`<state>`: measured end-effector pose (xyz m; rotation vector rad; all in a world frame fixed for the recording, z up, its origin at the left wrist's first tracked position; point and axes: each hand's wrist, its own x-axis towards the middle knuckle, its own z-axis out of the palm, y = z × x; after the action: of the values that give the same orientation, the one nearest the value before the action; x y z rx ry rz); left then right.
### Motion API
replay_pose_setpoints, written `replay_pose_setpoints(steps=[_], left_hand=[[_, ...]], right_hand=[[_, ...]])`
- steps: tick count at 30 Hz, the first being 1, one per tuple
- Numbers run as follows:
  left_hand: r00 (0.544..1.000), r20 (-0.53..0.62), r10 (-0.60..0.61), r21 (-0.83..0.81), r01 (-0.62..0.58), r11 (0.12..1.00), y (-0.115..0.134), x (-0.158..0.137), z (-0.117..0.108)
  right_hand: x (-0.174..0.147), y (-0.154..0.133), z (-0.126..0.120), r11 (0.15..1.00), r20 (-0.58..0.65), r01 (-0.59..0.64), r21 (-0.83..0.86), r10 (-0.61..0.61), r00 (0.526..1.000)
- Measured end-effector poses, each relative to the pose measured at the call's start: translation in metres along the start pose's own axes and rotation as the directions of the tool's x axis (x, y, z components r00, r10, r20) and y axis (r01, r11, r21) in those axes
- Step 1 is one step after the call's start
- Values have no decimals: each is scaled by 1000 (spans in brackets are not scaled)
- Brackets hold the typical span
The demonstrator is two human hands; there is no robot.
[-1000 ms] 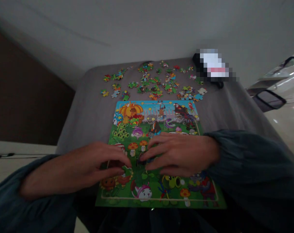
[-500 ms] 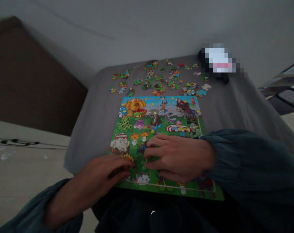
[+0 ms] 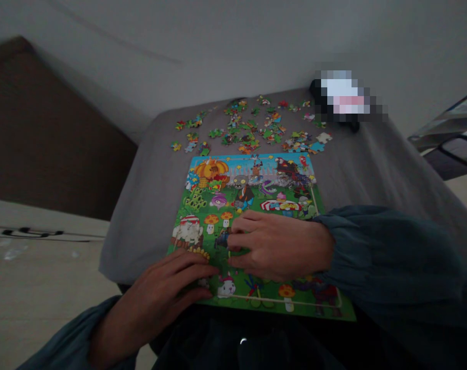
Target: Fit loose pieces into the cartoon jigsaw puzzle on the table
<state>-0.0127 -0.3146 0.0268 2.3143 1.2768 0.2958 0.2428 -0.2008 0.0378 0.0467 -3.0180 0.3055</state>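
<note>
A jigsaw puzzle board [image 3: 248,303] with a bright cartoon garden picture lies in front of me, mostly filled in. My left hand [image 3: 167,288] rests over its lower left part, fingers stretched out and the thumb apart, close to the sunflower and the white rabbit picture. Any piece beneath its fingertips is hidden. My right hand [image 3: 279,246] lies across the middle of the board, fingers bent and slightly apart, with the tips touching the surface. It covers part of the picture, and I see no piece held in it.
Several loose puzzle pieces [image 3: 248,125] are scattered behind the board on a grey cloth-covered surface [image 3: 144,205]. At the back right stands a dark object with a blurred-out bright face [image 3: 343,95]. A brown panel [image 3: 56,133] is on the left, and a pale wall rises behind.
My left hand has shifted right and its fingers have straightened; the green puzzle piece seen at its fingertips earlier no longer shows apart from the board. The right hand stays nearly in place.
</note>
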Motion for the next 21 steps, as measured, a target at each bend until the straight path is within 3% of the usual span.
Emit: replay_pose_setpoints(steps=[10, 17, 21], left_hand=[[998, -23, -54, -271, 46, 962, 30, 20, 8], [998, -60, -30, -155, 21, 988, 30, 28, 16], [992, -70, -105, -43, 102, 994, 25, 25, 13]], right_hand=[[1, 1, 6, 998, -34, 0, 56, 2, 999], [1, 3, 6, 995, -32, -3, 103, 6, 999], [0, 2, 5, 993, -23, -15, 120, 18, 1000]])
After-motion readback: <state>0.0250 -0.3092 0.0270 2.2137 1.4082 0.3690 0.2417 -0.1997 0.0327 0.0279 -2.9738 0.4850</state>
